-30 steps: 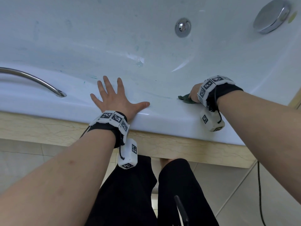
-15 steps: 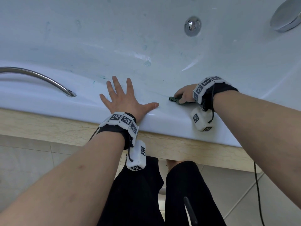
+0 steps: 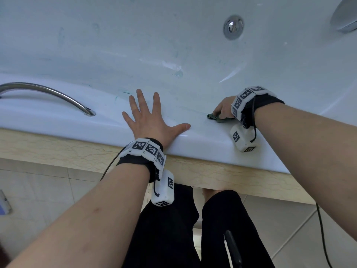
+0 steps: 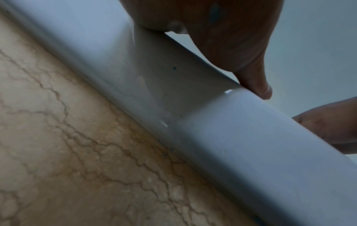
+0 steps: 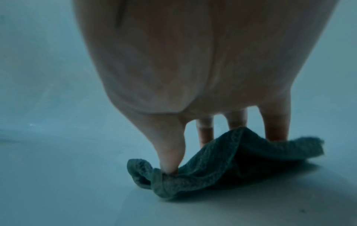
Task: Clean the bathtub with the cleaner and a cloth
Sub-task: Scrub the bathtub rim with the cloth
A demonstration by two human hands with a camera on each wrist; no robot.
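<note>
The white bathtub (image 3: pixel 58 120) fills the upper head view, with faint teal cleaner streaks (image 3: pixel 178 73) on its inner wall. My left hand (image 3: pixel 150 120) lies flat on the near rim, fingers spread and straight; the left wrist view shows its thumb (image 4: pixel 251 68) over the rim (image 4: pixel 251 145). My right hand (image 3: pixel 224 109) holds a small dark green cloth (image 3: pixel 213 117) against the rim's inner slope, right of the left hand. In the right wrist view the right hand (image 5: pixel 193 68) has its thumb pressing one edge of the cloth (image 5: pixel 222 162), the fingers behind the bunched fold.
A chrome grab handle (image 3: pixel 54 93) arches over the rim at the left. A round chrome jet (image 3: pixel 233 27) and a larger chrome fitting (image 3: pixel 345 18) sit on the far wall. A beige marble ledge (image 3: pixel 58 151) runs below the rim. A black cable (image 3: pixel 322 238) hangs at the right.
My right hand has slid the cloth leftward along the rim, closer to my left hand. The left hand has stayed flat on the rim.
</note>
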